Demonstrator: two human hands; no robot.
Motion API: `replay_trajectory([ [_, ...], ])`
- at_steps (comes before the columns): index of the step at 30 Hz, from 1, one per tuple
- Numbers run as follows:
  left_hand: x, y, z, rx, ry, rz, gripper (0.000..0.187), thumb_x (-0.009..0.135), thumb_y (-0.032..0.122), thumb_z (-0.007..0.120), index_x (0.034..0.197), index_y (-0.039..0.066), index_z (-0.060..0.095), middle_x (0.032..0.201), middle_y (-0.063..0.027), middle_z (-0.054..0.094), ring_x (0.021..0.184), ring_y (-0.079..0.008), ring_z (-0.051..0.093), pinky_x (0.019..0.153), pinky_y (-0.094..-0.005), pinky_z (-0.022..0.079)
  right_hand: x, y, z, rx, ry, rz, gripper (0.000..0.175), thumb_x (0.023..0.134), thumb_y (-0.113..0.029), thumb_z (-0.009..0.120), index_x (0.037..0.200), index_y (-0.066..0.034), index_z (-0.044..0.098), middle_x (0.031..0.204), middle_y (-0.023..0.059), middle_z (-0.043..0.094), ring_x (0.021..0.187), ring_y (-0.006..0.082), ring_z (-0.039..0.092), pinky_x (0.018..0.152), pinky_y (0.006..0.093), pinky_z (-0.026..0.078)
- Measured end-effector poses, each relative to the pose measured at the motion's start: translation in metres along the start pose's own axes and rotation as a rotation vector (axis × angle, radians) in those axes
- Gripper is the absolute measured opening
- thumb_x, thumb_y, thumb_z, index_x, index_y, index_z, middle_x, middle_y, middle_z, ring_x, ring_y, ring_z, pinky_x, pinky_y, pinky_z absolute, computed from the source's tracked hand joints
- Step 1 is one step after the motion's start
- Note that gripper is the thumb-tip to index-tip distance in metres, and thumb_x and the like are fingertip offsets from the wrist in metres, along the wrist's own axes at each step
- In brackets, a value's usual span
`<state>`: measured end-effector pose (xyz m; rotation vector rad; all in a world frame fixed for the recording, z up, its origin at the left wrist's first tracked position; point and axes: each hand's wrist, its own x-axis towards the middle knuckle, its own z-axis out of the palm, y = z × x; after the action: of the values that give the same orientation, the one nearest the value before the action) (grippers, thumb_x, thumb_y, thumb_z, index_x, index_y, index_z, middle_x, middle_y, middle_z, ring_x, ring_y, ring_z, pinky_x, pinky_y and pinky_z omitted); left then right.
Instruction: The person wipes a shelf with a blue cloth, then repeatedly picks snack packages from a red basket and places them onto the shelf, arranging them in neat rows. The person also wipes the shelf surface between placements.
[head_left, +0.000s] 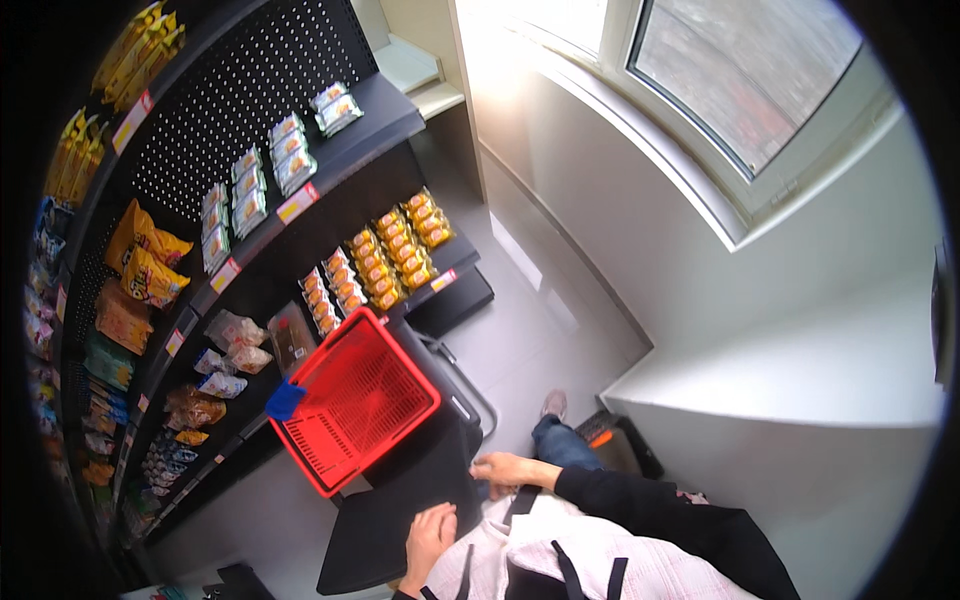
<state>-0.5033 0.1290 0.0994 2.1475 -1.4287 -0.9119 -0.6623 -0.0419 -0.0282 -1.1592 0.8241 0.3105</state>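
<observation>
A red plastic shopping basket (360, 405) with a blue piece on its left rim stands tilted in the view before me, with nothing visible inside. Beneath and beside it are dark panels, one a flat black panel (397, 517). My left hand (432, 534) lies at the near edge of this panel, back of the hand up, with no object seen in it. Farther right, my right hand (504, 470) is close to the dark surface's right edge, its fingers bent; whether they grip anything is hidden.
Black store shelves on the left hold yellow snack bags (154, 277), white-green packets (292, 154) and rows of yellow-wrapped packets (390, 251). A metal tube frame (480, 394) is right of the basket. A white wall and window (750, 82) stand at right, a dark box (622, 442) near my leg.
</observation>
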Motion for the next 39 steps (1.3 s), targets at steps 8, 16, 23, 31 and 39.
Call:
replay_trajectory([
  [8,0.007,0.051,0.011,0.197,0.233,-0.005,0.017,0.098,0.019,0.06,0.107,0.008,0.071,0.11,-0.0097,0.072,0.102,-0.0328,0.066,0.089,-0.0412,0.052,-0.029,0.015,-0.148,-0.378,0.31,-0.003,0.042,0.097,-0.035,0.057,0.124,-0.006,0.07,0.109,0.0223,0.075,0.106,0.0405,0.07,0.095,0.0483,0.054],
  [16,0.006,0.052,0.018,0.281,0.219,-0.043,0.014,0.094,0.017,0.06,0.1,0.009,0.069,0.104,-0.0097,0.069,0.101,-0.0324,0.064,0.088,-0.0432,0.052,-0.033,-0.007,-0.176,-0.572,0.2,-0.264,0.045,0.097,-0.035,0.061,0.131,-0.0057,0.066,0.116,0.0236,0.072,0.11,0.0421,0.068,0.098,0.0496,0.053],
  [23,-0.001,0.003,0.035,0.404,0.042,-0.165,0.019,0.094,0.022,0.062,0.108,0.011,0.066,0.112,-0.0098,0.066,0.106,-0.0292,0.061,0.091,-0.0412,0.051,-0.049,-0.015,-0.217,-0.62,-0.07,-0.221,0.048,0.098,-0.038,0.059,0.134,-0.0082,0.066,0.129,0.0209,0.069,0.123,0.0383,0.063,0.106,0.045,0.049],
  [31,0.027,-0.013,0.033,0.429,-0.04,-0.186,0.023,0.096,0.02,0.061,0.115,0.009,0.065,0.115,-0.0124,0.066,0.104,-0.028,0.064,0.09,-0.0398,0.052,-0.013,-0.045,-0.246,-0.628,-0.202,-0.228,0.049,0.102,-0.042,0.056,0.134,-0.0075,0.067,0.131,0.0199,0.069,0.127,0.035,0.062,0.11,0.0416,0.046],
  [39,0.065,0.015,0.012,0.256,0.082,-0.296,0.024,0.097,0.019,0.061,0.118,0.008,0.065,0.115,-0.0131,0.066,0.103,-0.0275,0.064,0.089,-0.0393,0.053,0.05,-0.113,-0.271,-0.722,-0.225,-0.295,0.048,0.098,-0.044,0.058,0.124,-0.0059,0.073,0.12,0.0194,0.073,0.116,0.0365,0.068,0.103,0.0429,0.05],
])
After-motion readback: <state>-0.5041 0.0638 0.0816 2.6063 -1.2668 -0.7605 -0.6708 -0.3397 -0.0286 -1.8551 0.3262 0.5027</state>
